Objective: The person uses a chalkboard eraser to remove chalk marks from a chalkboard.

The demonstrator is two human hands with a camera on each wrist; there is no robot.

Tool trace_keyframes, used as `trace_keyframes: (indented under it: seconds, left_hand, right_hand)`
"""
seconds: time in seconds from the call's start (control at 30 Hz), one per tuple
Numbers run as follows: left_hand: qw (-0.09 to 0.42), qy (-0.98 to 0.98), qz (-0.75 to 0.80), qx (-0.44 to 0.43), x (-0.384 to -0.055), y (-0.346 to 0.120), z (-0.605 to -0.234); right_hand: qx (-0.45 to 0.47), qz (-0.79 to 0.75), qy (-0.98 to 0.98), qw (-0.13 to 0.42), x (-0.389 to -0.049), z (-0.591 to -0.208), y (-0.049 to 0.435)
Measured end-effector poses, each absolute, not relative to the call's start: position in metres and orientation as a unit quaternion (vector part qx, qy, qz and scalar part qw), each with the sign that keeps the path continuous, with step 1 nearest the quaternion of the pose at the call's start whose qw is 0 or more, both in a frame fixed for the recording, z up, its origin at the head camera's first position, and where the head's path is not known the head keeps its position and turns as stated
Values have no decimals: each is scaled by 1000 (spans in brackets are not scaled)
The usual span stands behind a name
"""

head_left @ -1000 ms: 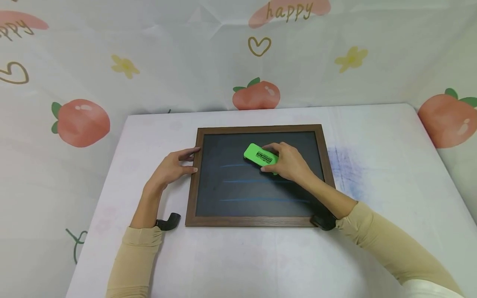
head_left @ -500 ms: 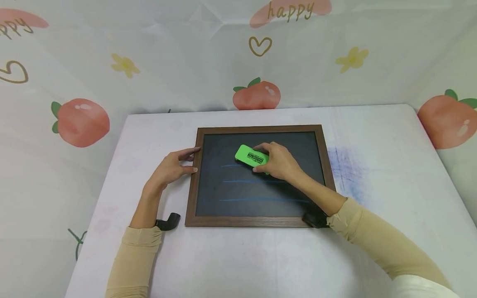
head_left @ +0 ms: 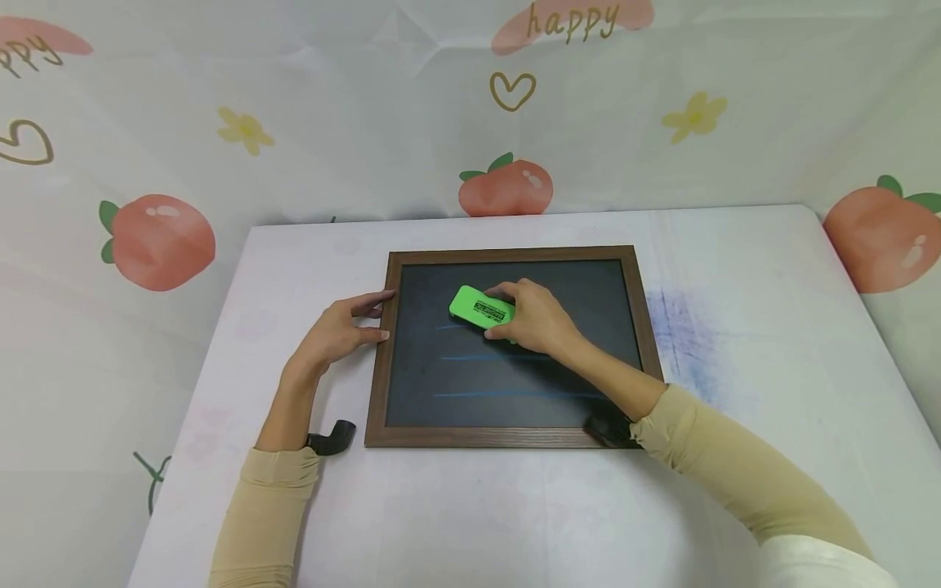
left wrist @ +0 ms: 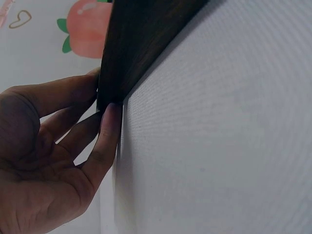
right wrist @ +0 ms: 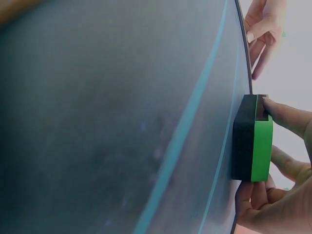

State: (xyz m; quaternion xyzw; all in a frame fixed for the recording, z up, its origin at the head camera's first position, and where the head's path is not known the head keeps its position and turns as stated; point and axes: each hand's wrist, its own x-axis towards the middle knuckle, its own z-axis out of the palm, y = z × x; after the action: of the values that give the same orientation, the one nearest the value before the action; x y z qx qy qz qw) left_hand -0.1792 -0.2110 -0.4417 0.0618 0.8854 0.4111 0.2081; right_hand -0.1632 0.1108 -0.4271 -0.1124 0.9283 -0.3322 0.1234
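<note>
A small chalkboard [head_left: 507, 408] in a brown wooden frame lies on the table, with blue chalk lines [head_left: 507, 394] drawn across it. My right hand [head_left: 540, 320] pinches a green board eraser [head_left: 470, 305] between thumb and fingers, over the upper line's left part. In the right wrist view the dark felt underside of the eraser [right wrist: 243, 141] faces the board. Spread fingertips of my left hand [head_left: 334, 331] rest at the left side of the frame. The left wrist view has these fingers [left wrist: 108, 124] against the frame's outer edge [left wrist: 117, 73].
The white table [head_left: 456, 523] extends around the board, with a blue smudge [head_left: 684, 335] on its right part. Behind it hangs a white cloth printed with peaches [head_left: 507, 188]. A black wrist camera [head_left: 334, 438] sits near the board's lower left corner.
My right hand has slid leftward across the board with the eraser, along the upper line; behind it that line no longer shows. The left hand and the board have stayed in place.
</note>
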Motion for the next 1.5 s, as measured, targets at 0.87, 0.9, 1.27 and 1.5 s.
trace_keyframes:
  seconds: [0.87,0.9,1.27,1.5]
  left_hand:
    - [204,885,415,61,-180,-210,-443]
    - [204,885,414,60,-180,-210,-443]
    - [201,884,418,64,-180,-210,-444]
    - [200,884,419,61,-179,-210,-445]
  right_hand:
    - [-162,-309,930,120,-170,-428,72]
    - [-164,-307,929,122,-170,-428,72]
    - [-203,-294,922,150,-172,-428,64]
    - [-203,-282,927,143,-172,-427,62]
